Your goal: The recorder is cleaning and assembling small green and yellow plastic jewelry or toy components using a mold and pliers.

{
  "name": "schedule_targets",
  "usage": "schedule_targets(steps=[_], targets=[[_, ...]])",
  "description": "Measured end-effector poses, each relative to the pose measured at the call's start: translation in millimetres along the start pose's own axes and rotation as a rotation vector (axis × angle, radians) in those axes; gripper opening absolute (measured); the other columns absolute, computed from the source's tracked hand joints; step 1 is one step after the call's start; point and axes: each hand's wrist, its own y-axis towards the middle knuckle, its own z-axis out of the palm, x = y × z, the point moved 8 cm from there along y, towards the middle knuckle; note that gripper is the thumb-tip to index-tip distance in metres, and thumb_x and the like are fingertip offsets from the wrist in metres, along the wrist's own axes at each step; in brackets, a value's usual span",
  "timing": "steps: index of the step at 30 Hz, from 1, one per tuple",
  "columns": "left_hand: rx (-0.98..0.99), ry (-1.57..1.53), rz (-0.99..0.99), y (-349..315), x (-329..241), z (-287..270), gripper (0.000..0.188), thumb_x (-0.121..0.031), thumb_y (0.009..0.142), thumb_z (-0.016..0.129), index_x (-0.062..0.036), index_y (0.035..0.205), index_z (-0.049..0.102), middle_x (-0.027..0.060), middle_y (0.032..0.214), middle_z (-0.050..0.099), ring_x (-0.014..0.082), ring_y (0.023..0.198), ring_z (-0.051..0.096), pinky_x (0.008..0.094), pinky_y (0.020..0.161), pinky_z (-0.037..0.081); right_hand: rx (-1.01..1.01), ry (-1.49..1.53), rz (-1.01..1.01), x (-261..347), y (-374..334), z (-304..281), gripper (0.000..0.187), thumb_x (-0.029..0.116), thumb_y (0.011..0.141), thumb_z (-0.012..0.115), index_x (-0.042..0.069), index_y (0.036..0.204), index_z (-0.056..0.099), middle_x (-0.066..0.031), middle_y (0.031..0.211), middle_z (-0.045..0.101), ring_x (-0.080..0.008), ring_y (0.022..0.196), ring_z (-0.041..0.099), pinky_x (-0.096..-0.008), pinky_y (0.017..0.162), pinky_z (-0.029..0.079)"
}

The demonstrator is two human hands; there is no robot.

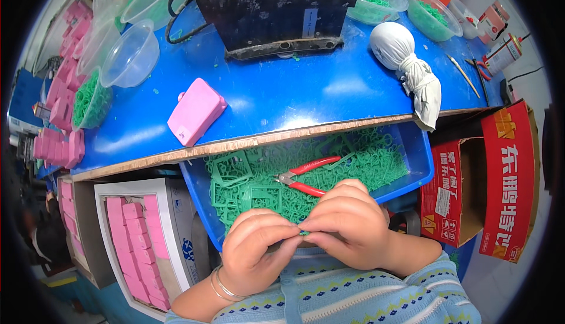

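My left hand and my right hand meet in front of my chest, thumbs and forefingers pinched together. A trace of green shows at the fingertips, but whatever they hold is too small to make out. Just beyond them a blue bin is filled with small green wax or plastic pieces, some looped, some in frame shapes. Red-handled side cutters lie on this heap, jaws toward the left, handles spread to the right.
Above the bin is a blue table bearing a pink block, a black machine, a cloth-wrapped bundle and plastic bowls. A white box of pink blocks stands left, a red carton right.
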Motion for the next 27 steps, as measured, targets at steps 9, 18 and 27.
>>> schedule_targets(steps=[9,18,27], targets=[[0.025,0.023,-0.006,2,-1,0,0.023,0.007,0.061,0.069,-0.0022,0.08,0.061,0.007,0.077,0.058,0.023,0.069,0.055,0.0312,0.062,0.044,-0.011,-0.294,-0.132,15,-3,0,0.024,0.018,0.067,0.071,0.01,0.088,0.065,0.0005,0.078,0.059,-0.0175,0.071,0.055,-0.0367,0.074,0.04],[-0.015,-0.083,-0.112,-3,7,2,0.021,0.007,0.062,0.067,-0.0019,0.08,0.06,0.0089,0.077,0.058,0.0229,0.07,0.055,0.0308,0.063,0.045,-0.025,-0.063,-0.034,3,-5,4,0.029,0.012,0.067,0.072,0.006,0.094,0.062,-0.0028,0.076,0.058,-0.0191,0.069,0.056,-0.0353,0.073,0.04],[-0.019,-0.09,-0.104,-3,7,0,0.024,0.007,0.062,0.068,-0.0019,0.083,0.061,0.009,0.078,0.058,0.0232,0.071,0.055,0.031,0.064,0.045,-0.068,-0.066,-0.053,3,-5,0,0.025,0.008,0.066,0.071,0.007,0.089,0.061,-0.0024,0.075,0.057,-0.019,0.066,0.055,-0.035,0.073,0.039]])
